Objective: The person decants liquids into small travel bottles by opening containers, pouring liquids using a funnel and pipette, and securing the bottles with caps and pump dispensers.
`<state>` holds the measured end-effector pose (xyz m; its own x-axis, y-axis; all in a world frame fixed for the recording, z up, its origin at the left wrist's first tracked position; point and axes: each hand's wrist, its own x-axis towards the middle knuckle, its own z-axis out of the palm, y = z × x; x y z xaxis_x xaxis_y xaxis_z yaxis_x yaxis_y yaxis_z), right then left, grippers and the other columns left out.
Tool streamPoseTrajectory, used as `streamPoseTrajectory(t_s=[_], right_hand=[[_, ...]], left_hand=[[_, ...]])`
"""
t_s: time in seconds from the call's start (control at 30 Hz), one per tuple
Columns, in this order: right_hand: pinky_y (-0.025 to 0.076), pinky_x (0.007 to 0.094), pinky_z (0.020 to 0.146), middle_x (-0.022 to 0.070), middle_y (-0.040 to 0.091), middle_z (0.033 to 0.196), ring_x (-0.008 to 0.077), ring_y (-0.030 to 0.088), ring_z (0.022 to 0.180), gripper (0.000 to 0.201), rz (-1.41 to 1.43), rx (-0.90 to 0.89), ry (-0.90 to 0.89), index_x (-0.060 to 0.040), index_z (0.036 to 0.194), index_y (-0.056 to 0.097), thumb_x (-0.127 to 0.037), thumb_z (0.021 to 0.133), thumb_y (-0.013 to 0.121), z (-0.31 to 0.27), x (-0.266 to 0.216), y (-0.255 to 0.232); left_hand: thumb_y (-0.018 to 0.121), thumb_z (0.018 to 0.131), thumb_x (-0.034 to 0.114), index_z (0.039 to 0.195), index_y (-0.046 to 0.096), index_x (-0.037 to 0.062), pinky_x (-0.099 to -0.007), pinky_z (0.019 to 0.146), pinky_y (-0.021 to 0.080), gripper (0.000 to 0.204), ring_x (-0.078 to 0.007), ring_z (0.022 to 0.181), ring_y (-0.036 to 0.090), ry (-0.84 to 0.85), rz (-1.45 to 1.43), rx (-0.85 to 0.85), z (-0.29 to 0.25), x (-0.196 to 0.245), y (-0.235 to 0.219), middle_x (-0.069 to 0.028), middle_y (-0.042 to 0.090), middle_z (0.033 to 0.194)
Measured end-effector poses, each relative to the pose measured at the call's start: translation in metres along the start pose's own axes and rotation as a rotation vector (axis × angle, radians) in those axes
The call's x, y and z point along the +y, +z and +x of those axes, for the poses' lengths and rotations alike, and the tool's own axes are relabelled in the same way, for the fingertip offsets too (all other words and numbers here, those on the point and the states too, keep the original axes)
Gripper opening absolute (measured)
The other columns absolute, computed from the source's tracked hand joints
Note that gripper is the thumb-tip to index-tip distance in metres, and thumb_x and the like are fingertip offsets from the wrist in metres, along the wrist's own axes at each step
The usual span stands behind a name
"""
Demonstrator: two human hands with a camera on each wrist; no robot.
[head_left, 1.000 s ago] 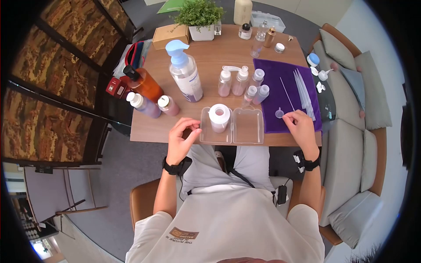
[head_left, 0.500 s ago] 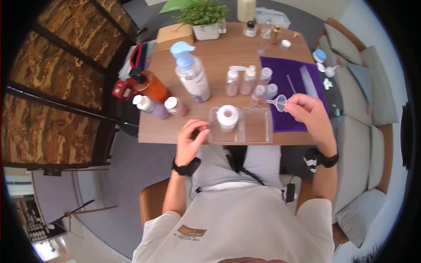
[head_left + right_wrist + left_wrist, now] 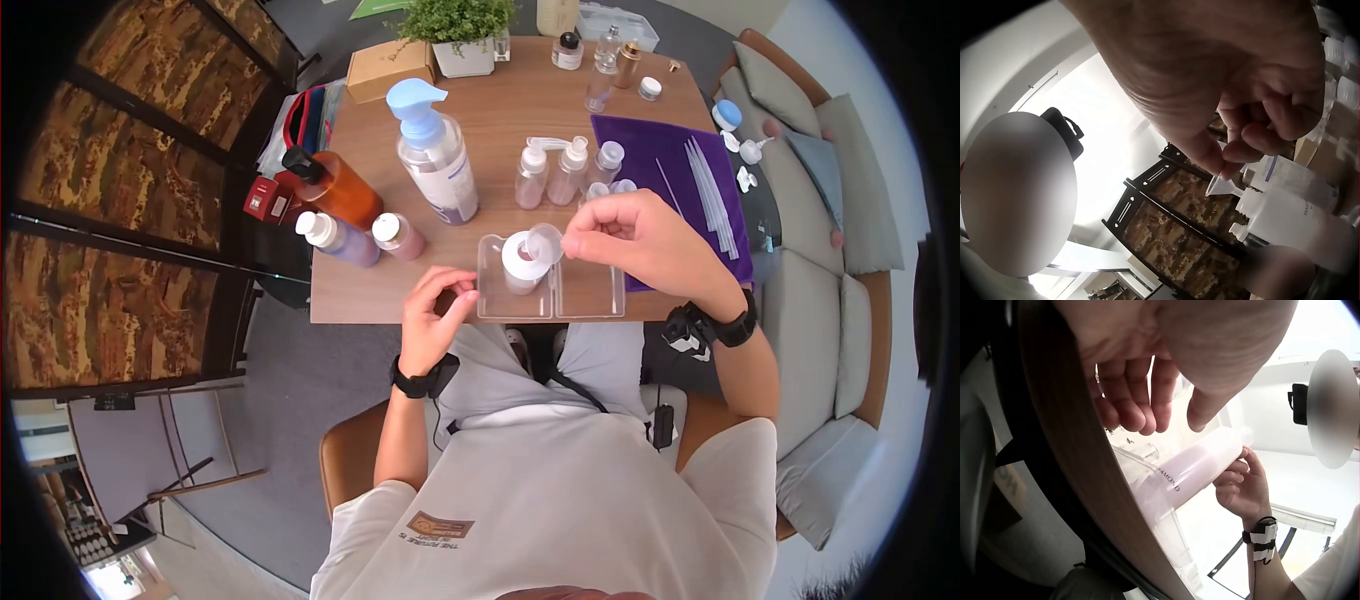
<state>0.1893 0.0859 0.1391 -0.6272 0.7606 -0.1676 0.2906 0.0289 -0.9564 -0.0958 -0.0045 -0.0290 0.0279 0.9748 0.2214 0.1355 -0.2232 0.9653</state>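
My right hand (image 3: 640,240) pinches a small clear funnel (image 3: 546,242) between thumb and fingertips, right over the open mouth of a pinkish-white bottle (image 3: 522,277). In the right wrist view the spout of the funnel (image 3: 1219,186) points at the bottle neck. The bottle stands upright in one half of an open clear plastic case (image 3: 592,314). Beside the case's left edge, my left hand (image 3: 433,312) rests with fingers loosely bent and nothing in them. Lettering shows on the bottle (image 3: 1191,467) in the left wrist view.
Several small travel bottles (image 3: 567,178) stand behind the case. A large blue-topped pump bottle (image 3: 438,165), an amber bottle (image 3: 345,195) and two smaller bottles are to the left. On the right, a purple cloth (image 3: 640,150) carries clear droppers (image 3: 712,195). A potted plant (image 3: 465,55) stands at the back.
My right hand has picked the funnel up off the purple cloth and carried it left to the bottle's mouth. My left hand stays by the case's left edge.
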Motion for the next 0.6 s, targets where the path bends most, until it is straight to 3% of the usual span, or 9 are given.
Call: streamPoseTrajectory(t_s=[0.17, 0.27, 0.37, 0.47, 0.57, 0.6], right_hand=[[0.048, 0.0230, 0.072, -0.0017, 0.071, 0.086, 0.0028, 0.059, 0.080, 0.022, -0.044, -0.009, 0.043, 0.0010, 0.102, 0.077, -0.020, 0.101, 0.073, 0.000, -0.005, 0.001], [0.049, 0.0235, 0.075, -0.0007, 0.071, 0.087, 0.0045, 0.060, 0.082, 0.020, -0.023, 0.101, -0.055, 0.0013, 0.102, 0.077, -0.019, 0.101, 0.072, -0.009, -0.005, -0.010], [0.049, 0.0253, 0.075, -0.0006, 0.069, 0.088, 0.0061, 0.060, 0.084, 0.017, -0.061, 0.299, -0.122, 0.0039, 0.099, 0.073, -0.013, 0.101, 0.071, -0.034, 0.004, -0.039], [0.048, 0.0282, 0.070, 0.0013, 0.067, 0.083, 0.0096, 0.060, 0.078, 0.011, -0.322, 0.577, -0.102, 0.0022, 0.096, 0.072, -0.008, 0.096, 0.076, -0.059, 0.044, -0.066], [0.048, 0.0308, 0.067, 0.0052, 0.065, 0.081, 0.0166, 0.059, 0.072, 0.009, -0.813, 0.640, -0.239, -0.0004, 0.094, 0.073, -0.006, 0.090, 0.080, -0.079, 0.086, -0.084], [0.050, 0.0332, 0.067, 0.0083, 0.066, 0.083, 0.0232, 0.061, 0.073, 0.010, -0.908, 0.628, -0.286, -0.0025, 0.092, 0.074, -0.006, 0.087, 0.082, -0.083, 0.101, -0.088]], left_hand=[[0.068, 0.095, -0.005, 0.116, 0.070, -0.0050, -0.0264, 0.086, 0.051, 0.022, -0.0134, 0.099, 0.063, -0.016, -0.018, -0.012, 0.000, 0.001, 0.001, -0.0070, 0.065, 0.111], [0.068, 0.095, -0.005, 0.117, 0.070, -0.0049, -0.0264, 0.086, 0.050, 0.021, -0.0135, 0.099, 0.062, -0.003, -0.012, -0.013, 0.000, -0.004, -0.001, -0.0069, 0.064, 0.111], [0.075, 0.091, -0.004, 0.113, 0.073, -0.0028, -0.0251, 0.078, 0.050, 0.023, -0.0123, 0.088, 0.061, -0.019, -0.047, 0.046, 0.000, 0.000, 0.003, -0.0059, 0.066, 0.104], [0.075, 0.090, -0.005, 0.112, 0.073, -0.0033, -0.0257, 0.080, 0.050, 0.022, -0.0133, 0.089, 0.062, 0.000, -0.039, 0.055, 0.000, -0.003, 0.004, -0.0065, 0.065, 0.103], [0.074, 0.089, -0.007, 0.112, 0.072, -0.0041, -0.0268, 0.083, 0.050, 0.023, -0.0146, 0.090, 0.062, 0.014, -0.025, 0.040, 0.002, -0.003, 0.005, -0.0067, 0.066, 0.101], [0.074, 0.089, -0.006, 0.112, 0.072, -0.0042, -0.0269, 0.083, 0.050, 0.023, -0.0145, 0.090, 0.062, 0.008, -0.010, 0.037, 0.002, -0.002, 0.005, -0.0067, 0.066, 0.101]])
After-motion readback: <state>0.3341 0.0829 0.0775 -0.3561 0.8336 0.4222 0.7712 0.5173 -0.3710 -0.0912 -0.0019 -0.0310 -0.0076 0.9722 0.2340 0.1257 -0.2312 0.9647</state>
